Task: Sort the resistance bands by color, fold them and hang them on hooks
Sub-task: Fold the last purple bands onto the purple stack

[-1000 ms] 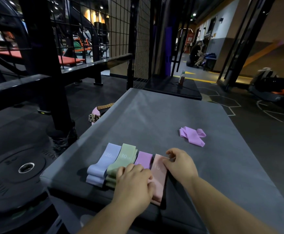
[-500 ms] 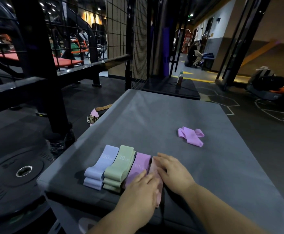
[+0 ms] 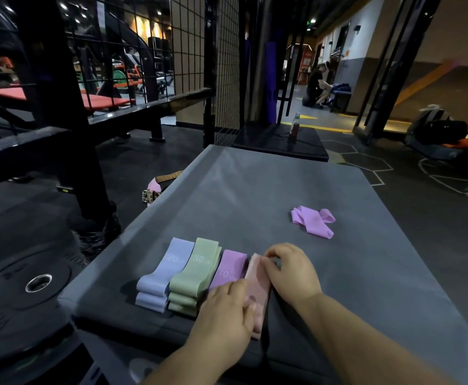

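Dim gym, grey padded platform (image 3: 255,184) under both hands. My right hand (image 3: 294,273) pinches the far end of the pink band (image 3: 259,284); my left hand (image 3: 227,309) curls its fingers onto the near half. The band lies flat between them. Touching its left side I see the purple band (image 3: 231,269), then the green band (image 3: 196,276), then the blue band (image 3: 164,276), all folded in a row. Beyond the right hand, well apart, a crumpled lilac band (image 3: 313,222). Weight plate (image 3: 27,284) on the floor, far left.
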